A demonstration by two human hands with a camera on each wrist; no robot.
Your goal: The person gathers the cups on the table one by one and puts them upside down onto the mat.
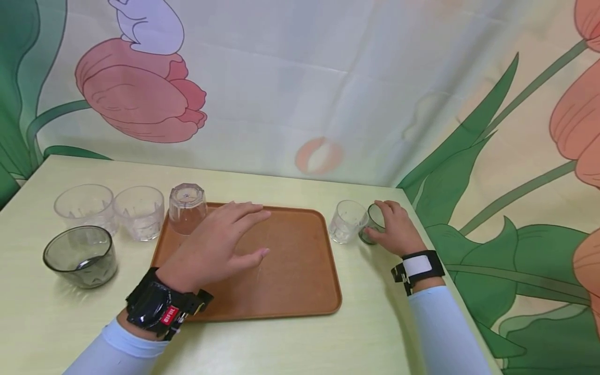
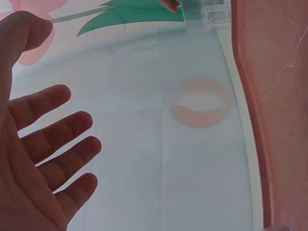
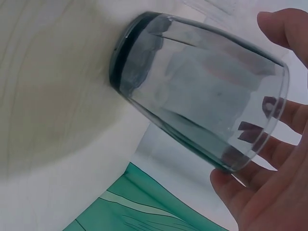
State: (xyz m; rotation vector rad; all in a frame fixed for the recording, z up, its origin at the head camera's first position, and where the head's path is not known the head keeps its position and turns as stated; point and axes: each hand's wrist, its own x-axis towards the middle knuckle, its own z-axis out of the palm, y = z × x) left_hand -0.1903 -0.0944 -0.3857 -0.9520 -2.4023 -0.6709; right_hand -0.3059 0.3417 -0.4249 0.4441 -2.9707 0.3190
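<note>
My right hand [image 1: 394, 229] is around the upper part of a grey-tinted glass [image 3: 192, 91] standing upright at the table's right side. In the right wrist view its fingers [image 3: 284, 149] lie along the far side of the rim, while the thumb stands apart from the glass. Beside it is a clear glass [image 1: 346, 224], also upright. My left hand [image 1: 217, 247] hovers over the brown tray [image 1: 295, 265], fingers spread and holding nothing. Upside down at the tray's far left corner stands a clear faceted glass [image 1: 186, 208], partly overlapped by the left hand.
On the left of the table stand two clear bowl-like glasses, one nearer the edge [image 1: 84, 203] and one nearer the tray [image 1: 140, 213]. A dark grey-tinted bowl [image 1: 82, 258] sits in front of them. A flower-printed curtain [image 1: 281, 94] closes off the back and right sides.
</note>
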